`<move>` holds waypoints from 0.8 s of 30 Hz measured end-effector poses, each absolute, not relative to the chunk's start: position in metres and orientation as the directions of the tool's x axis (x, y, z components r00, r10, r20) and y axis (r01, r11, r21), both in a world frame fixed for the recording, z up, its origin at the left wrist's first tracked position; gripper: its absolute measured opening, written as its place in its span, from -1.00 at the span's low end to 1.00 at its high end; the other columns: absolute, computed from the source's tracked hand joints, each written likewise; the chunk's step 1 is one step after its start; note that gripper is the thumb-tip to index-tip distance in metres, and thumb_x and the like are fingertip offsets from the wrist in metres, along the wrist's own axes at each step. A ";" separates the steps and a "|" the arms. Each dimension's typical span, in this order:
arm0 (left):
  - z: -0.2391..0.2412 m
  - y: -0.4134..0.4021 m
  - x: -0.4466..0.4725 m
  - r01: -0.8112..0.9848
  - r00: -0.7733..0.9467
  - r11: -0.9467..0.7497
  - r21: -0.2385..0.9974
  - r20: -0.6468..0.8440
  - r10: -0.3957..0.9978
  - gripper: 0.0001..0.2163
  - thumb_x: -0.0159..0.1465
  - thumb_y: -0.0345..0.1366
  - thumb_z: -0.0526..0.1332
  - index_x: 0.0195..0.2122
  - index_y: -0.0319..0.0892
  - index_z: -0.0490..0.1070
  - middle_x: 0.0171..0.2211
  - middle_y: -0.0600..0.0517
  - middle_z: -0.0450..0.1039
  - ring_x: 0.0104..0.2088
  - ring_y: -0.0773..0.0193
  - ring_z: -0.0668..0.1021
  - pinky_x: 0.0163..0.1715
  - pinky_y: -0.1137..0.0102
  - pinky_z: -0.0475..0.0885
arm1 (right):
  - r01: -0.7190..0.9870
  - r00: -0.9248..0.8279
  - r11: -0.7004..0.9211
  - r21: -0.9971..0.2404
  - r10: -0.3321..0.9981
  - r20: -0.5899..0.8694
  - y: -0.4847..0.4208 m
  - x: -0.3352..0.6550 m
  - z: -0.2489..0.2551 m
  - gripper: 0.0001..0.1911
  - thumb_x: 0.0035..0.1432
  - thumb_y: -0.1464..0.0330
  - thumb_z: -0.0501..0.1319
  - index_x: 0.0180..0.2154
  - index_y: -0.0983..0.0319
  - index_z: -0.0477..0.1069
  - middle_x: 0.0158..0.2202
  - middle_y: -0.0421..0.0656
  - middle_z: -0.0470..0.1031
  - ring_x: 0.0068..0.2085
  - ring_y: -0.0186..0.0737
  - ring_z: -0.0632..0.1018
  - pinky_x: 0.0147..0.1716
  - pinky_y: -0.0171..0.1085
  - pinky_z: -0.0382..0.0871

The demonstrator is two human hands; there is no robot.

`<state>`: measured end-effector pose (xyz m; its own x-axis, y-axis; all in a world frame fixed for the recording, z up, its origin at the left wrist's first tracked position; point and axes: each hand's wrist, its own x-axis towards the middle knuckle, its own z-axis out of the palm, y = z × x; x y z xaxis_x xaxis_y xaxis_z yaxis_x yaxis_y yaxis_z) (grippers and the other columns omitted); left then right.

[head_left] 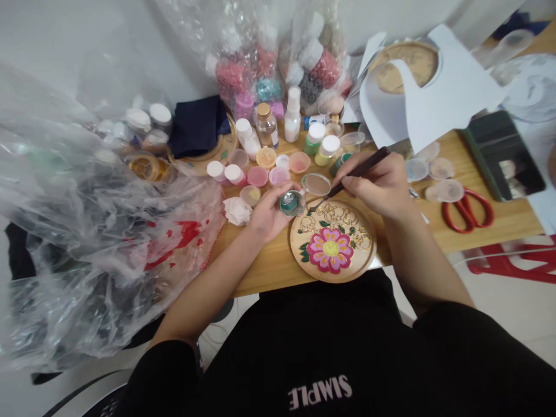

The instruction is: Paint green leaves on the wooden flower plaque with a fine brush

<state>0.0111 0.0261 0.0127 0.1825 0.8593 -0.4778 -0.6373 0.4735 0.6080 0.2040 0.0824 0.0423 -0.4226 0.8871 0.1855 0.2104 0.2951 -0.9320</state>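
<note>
My left hand (270, 215) is closed around a small clear cup of dark green paint (290, 204), tilted toward me at the upper left edge of a round wooden plaque (365, 263). A dark-handled tool (365, 165) with a thin tip, like a fine brush, is gripped in my right hand (376, 184). Its tip meets the plaque's upper left, among gold outlines of leaves and scrolls. On the plaque a pink flower (330, 249) with a yellow centre is coloured in, and several leaves near it are green. The plaque overhangs the table's front edge against my shirt.
Small open paint cups (257, 176) and white-capped bottles (292, 116) crowd the table behind my hands. Red-handled scissors (468, 211) and a dark phone (504, 155) lie at right. Crumpled plastic sheeting (108, 249) covers the left side, and a crumpled tissue (237, 211) sits beside my left hand.
</note>
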 end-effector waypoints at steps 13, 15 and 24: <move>0.012 0.026 0.011 -0.631 0.167 0.466 0.620 -0.478 0.862 -0.75 0.33 -0.34 0.17 -0.50 -0.22 0.44 -0.56 0.05 0.43 -0.56 0.36 0.47 -0.53 0.45 0.33 | 0.212 -0.405 0.299 -0.931 0.893 0.195 0.083 0.205 0.041 -0.86 0.00 0.26 0.30 -0.53 0.15 0.47 -0.65 -0.21 0.36 -0.52 -0.23 0.47 -0.53 -0.19 0.42; 0.013 0.026 0.011 -0.627 0.171 0.473 0.619 -0.483 0.859 -0.75 0.33 -0.33 0.17 -0.51 -0.22 0.44 -0.56 0.04 0.43 -0.55 0.36 0.47 -0.52 0.45 0.34 | 0.216 -0.404 0.297 -0.930 0.895 0.192 0.083 0.205 0.040 -0.86 0.00 0.26 0.30 -0.53 0.15 0.47 -0.65 -0.22 0.34 -0.51 -0.22 0.48 -0.51 -0.19 0.43; 0.012 0.026 0.012 -0.640 0.164 0.475 0.605 -0.496 0.853 -0.76 0.32 -0.36 0.17 -0.50 -0.21 0.43 -0.55 0.06 0.43 -0.54 0.36 0.47 -0.53 0.45 0.32 | 0.176 -0.423 0.320 -0.931 0.879 0.222 0.083 0.205 0.039 -0.92 -0.02 0.35 0.25 -0.51 0.18 0.50 -0.65 -0.24 0.33 -0.53 -0.27 0.47 -0.49 -0.20 0.42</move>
<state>0.0117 0.0263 0.0122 0.1635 0.8526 -0.4963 -0.6398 0.4746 0.6045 0.2054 0.0832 0.0389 -0.4229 0.8786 0.2220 0.1759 0.3199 -0.9310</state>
